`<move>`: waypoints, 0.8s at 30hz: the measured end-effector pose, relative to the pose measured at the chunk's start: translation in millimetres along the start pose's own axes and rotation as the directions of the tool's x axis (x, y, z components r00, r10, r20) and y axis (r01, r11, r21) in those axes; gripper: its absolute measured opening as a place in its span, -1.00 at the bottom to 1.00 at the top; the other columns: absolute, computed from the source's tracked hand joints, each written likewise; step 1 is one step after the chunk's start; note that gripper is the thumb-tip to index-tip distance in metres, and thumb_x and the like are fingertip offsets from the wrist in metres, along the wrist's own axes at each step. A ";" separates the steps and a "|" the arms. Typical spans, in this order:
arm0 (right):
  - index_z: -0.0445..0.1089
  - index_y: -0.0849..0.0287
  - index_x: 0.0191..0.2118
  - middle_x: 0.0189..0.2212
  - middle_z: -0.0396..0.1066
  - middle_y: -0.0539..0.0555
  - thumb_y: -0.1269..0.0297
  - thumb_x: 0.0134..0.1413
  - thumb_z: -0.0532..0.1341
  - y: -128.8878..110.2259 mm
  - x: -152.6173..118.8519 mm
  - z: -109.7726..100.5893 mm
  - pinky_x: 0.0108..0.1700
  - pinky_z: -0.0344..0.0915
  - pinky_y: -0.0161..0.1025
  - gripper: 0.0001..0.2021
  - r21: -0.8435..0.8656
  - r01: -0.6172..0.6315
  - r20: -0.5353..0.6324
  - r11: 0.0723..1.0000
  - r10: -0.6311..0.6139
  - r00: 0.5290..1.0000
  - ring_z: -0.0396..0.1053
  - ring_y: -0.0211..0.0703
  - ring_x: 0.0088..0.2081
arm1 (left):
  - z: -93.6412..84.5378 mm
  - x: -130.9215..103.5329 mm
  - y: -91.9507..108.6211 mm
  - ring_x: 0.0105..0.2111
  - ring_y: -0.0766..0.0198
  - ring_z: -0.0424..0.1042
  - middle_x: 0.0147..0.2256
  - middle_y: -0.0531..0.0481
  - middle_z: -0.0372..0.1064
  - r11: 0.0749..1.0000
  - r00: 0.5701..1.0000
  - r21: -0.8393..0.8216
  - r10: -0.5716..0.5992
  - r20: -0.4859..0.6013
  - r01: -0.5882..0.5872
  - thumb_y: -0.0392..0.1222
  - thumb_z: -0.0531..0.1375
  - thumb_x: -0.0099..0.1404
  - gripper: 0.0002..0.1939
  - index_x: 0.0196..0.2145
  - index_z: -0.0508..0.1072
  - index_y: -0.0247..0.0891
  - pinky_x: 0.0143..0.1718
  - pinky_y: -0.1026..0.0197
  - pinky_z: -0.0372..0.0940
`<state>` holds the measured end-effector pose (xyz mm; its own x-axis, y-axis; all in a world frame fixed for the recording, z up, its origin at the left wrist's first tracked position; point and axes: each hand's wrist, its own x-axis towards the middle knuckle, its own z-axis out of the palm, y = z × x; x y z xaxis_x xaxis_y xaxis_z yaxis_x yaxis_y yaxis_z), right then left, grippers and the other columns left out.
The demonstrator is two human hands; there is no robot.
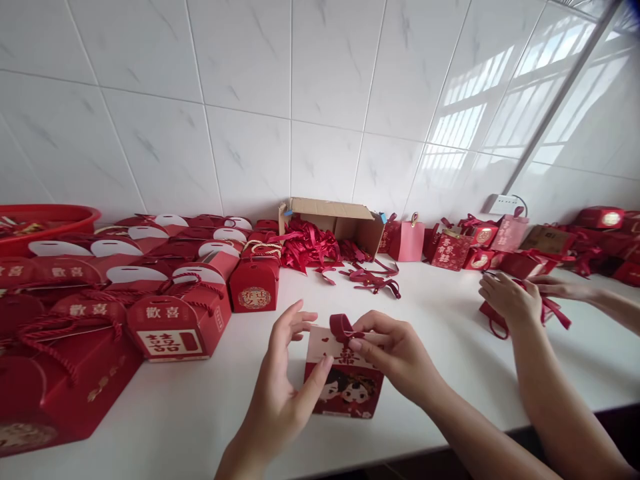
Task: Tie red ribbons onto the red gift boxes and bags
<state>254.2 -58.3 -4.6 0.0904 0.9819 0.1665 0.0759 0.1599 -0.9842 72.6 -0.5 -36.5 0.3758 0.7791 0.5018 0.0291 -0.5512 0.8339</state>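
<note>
A small red gift box [350,398] with a pale upper panel, red lettering and two cartoon faces stands upright on the white table in front of me. A dark red ribbon loop [339,327] rises from its top. My right hand [403,353] pinches the ribbon at the base of the loop, thumb and forefinger together. At the box's left side, my left hand [287,383] is open, its fingers spread and raised. Its thumb lies across the lower left front of the box; whether it presses on it, I cannot tell.
Rows of red boxes with cord handles [175,330] fill the left. A cardboard box [330,208] spills ribbons [313,243] at the back. To the right, a co-worker's hands [513,300] handle another red box. A red basin [75,217] stands far left.
</note>
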 end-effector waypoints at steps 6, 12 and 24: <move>0.26 0.04 0.09 0.01 0.40 0.12 0.19 -0.14 0.42 36.7 -17.7 -20.6 0.03 0.36 -0.04 -0.38 -0.228 0.072 0.093 0.971 -0.051 0.994 0.40 0.03 0.00 | -6.5 3.0 -3.4 0.07 0.06 0.30 0.05 -0.13 0.30 0.987 0.979 0.090 -0.146 0.142 0.134 -0.02 0.13 0.32 -0.53 0.15 0.18 -0.08 0.12 0.00 0.19; 0.41 -0.07 0.04 0.04 0.44 0.09 0.13 -0.11 0.34 56.1 -57.6 -45.9 0.13 0.31 0.05 -0.51 -0.433 -0.032 -0.065 0.901 0.004 0.998 0.35 0.20 0.09 | -2.3 -1.5 -16.2 0.24 0.01 0.10 0.27 -0.12 0.06 0.964 0.917 0.144 -0.259 0.304 0.225 0.10 0.17 0.25 -0.36 0.22 0.12 -0.05 0.22 -0.02 0.09; 0.05 0.48 0.27 0.28 0.05 0.39 -0.15 0.08 -0.05 134.6 -59.6 -134.8 0.26 0.00 0.13 -0.17 -0.766 -0.584 -0.618 0.267 -0.057 0.784 -0.02 0.30 0.31 | 0.4 -0.4 -32.3 0.36 -0.08 -0.29 0.36 -0.28 -0.23 0.722 0.774 0.667 -0.524 0.354 0.183 0.09 0.13 0.13 -0.23 0.24 0.18 -0.29 0.30 -0.09 -0.20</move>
<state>392.9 -109.1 -138.9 0.6800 0.6982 0.2240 0.7286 -0.6090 -0.3136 71.8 16.9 -63.7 0.6040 0.7864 -0.1299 0.7080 -0.4544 0.5406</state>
